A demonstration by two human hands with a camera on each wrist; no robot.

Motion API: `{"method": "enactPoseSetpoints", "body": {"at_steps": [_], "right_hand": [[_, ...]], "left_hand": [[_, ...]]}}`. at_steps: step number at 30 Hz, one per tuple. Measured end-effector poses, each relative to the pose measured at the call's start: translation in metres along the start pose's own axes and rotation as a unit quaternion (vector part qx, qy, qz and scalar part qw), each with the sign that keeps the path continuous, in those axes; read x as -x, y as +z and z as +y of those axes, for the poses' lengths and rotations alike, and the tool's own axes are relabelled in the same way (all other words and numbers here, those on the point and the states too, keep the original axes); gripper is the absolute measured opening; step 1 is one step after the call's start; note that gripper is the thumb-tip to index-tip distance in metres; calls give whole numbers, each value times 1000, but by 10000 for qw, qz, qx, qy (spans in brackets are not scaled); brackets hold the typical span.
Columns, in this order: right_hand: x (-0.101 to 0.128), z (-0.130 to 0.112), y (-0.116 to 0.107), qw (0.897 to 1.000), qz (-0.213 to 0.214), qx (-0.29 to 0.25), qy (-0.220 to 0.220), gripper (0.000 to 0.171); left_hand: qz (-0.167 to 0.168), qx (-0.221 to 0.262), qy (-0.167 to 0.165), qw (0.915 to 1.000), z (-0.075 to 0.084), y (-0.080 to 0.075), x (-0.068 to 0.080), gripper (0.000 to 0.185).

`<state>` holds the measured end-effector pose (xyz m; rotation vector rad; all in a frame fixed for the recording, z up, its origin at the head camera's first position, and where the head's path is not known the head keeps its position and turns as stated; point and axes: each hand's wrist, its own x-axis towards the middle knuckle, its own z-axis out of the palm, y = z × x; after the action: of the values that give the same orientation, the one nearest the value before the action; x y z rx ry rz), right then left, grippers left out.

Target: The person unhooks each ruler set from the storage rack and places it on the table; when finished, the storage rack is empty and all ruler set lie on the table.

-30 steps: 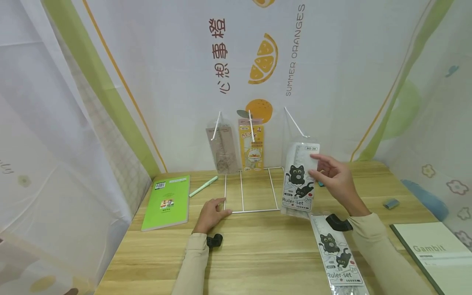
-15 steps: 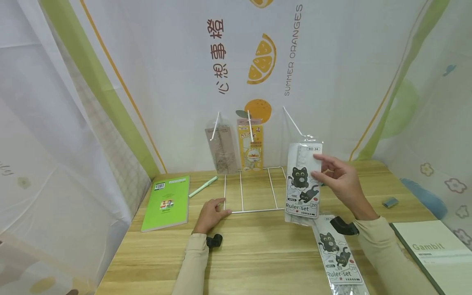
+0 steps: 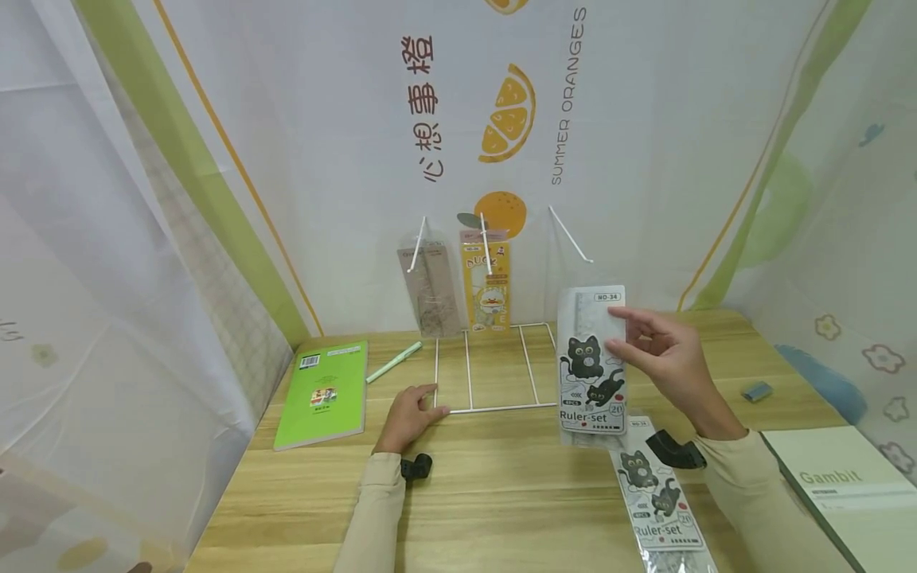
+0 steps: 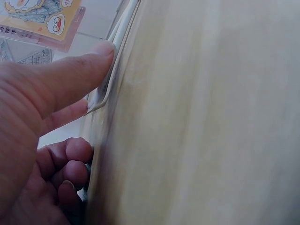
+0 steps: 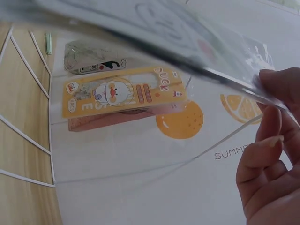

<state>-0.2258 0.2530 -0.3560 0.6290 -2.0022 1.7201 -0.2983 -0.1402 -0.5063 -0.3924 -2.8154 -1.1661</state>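
Observation:
My right hand (image 3: 662, 348) pinches a packaged ruler set (image 3: 593, 366) by its right edge, thumb on one face and fingers on the other. Black cats are printed on its white card. It stands just below and in front of the tip of the right white hook (image 3: 571, 234). Part of a second ruler set (image 3: 659, 493) on the table is hidden behind it. My left hand (image 3: 408, 418) holds the front left corner of the white wire rack (image 3: 494, 411), thumb along the front wire. In the left wrist view, the thumb (image 4: 79, 77) and index finger meet the wire.
A grey-brown ruler pack (image 3: 434, 298) and a yellow duck pack (image 3: 489, 290) hang on the other two hooks. Left lie a green book (image 3: 322, 394) and a pale green pen (image 3: 395, 362). Right are a small grey-blue piece (image 3: 757, 391) and a Gambit notebook (image 3: 852, 485).
The right hand has drawn the ruler set off the tip of the right hook, down and slightly to the right. The left hand stays in place on the rack.

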Motion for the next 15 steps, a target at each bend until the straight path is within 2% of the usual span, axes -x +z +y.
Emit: {"method": "enactPoseSetpoints", "body": {"at_steps": [2,5,7,15], "right_hand": [[7,0,0,9998,-80,103,130,46],[21,3,1,9979,-316,94,561,44],[32,7,2,9951,-466,283,830,43],[70,28,8,9747,-524,958,1951,46]], "left_hand": [[-11,4,1,10000,0,0,0,53],[-33,27,-21,10000,1,1,0,53],[-48,34,-42,10000,1,0,0,53],[-21,-30,-42,10000,0,0,-2,53]]}}
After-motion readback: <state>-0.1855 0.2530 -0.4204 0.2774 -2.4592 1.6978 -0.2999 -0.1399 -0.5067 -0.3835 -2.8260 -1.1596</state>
